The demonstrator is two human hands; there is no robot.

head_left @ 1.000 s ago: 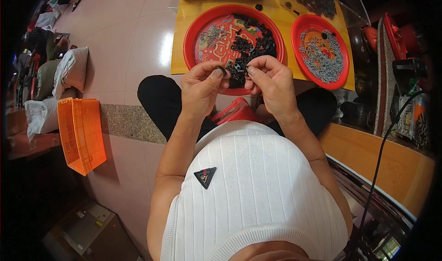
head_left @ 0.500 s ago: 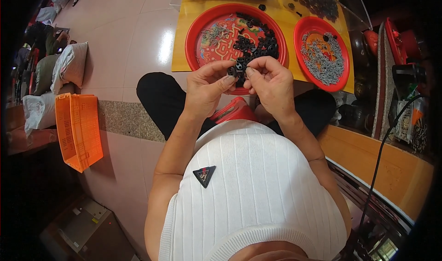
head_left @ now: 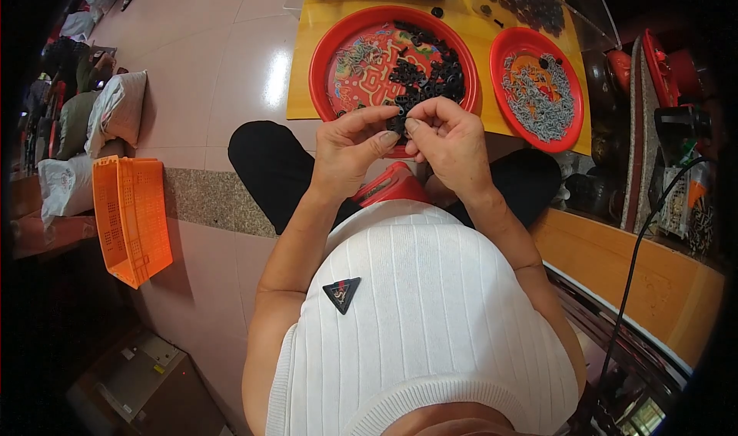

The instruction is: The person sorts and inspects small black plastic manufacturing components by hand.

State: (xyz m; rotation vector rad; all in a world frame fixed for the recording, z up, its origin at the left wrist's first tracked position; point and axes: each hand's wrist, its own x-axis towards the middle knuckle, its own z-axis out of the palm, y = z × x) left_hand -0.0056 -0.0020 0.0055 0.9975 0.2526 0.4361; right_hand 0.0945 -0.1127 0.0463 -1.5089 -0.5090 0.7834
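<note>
Above the near edge of a round red tray (head_left: 317, 67), my left hand (head_left: 350, 145) pinches a small black plastic part (head_left: 400, 122) between thumb and fingertips. Close against it, my right hand (head_left: 455, 148) is closed, with thumb and index finger pressed at the same part. Whatever sits in the right fingertips is too small and hidden to name. Many loose black plastic parts (head_left: 430, 79) lie in the right half of the tray. A small heap of grey metal pieces (head_left: 360, 52), like springs or screws, lies at its left.
To the right, a smaller red tray (head_left: 498, 90) carries a heap of small grey metal pieces (head_left: 542, 102). Both trays stand on a yellow table (head_left: 301, 90). Clear bins (head_left: 530, 2) of black parts are behind. An orange crate (head_left: 132, 221) stands on the floor at left.
My hands have drawn slightly closer together, and the fingertips now cover more of the black part. A coiled or ridged bit seen between them before is hidden now.
</note>
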